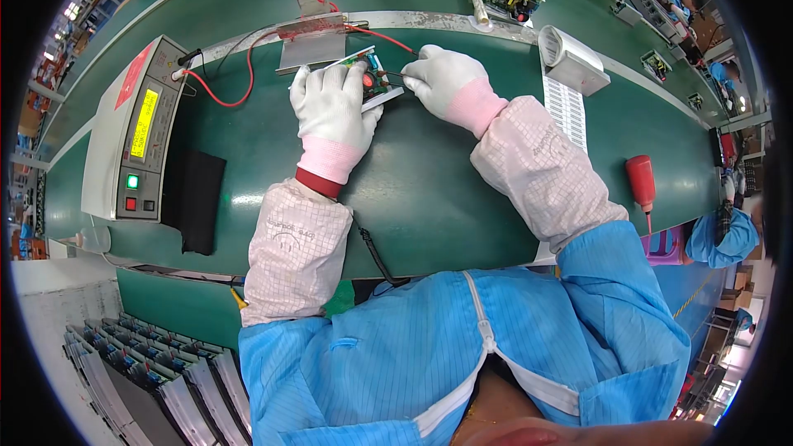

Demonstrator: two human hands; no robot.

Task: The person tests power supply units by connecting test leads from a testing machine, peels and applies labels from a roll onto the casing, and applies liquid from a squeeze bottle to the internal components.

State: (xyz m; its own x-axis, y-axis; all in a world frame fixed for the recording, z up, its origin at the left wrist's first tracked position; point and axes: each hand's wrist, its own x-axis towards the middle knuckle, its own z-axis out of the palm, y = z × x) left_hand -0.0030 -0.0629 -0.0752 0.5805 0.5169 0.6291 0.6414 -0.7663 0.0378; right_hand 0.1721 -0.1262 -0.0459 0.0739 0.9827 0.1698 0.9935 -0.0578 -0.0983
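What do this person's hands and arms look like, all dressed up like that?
The left hand and right hand wear white gloves with pink cuffs; a dark red band rings the left wrist. Pale grid-patterned sleeve covers, printed with smiley faces, meet blue jacket sleeves.

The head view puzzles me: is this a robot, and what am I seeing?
No robot: this is a person working in white gloves. A camera worn on the head looks forward and down, and its wide lens bends the edges. It is the only picture here.

The left hand rests on a circuit board, apparently steadying it. The right hand holds a thin dark probe towards the board.

On the green worktop, a box with a lit yellow screen stands to the left, a red cable plugged into it. To the right are a roll of white paper and a red bottle.
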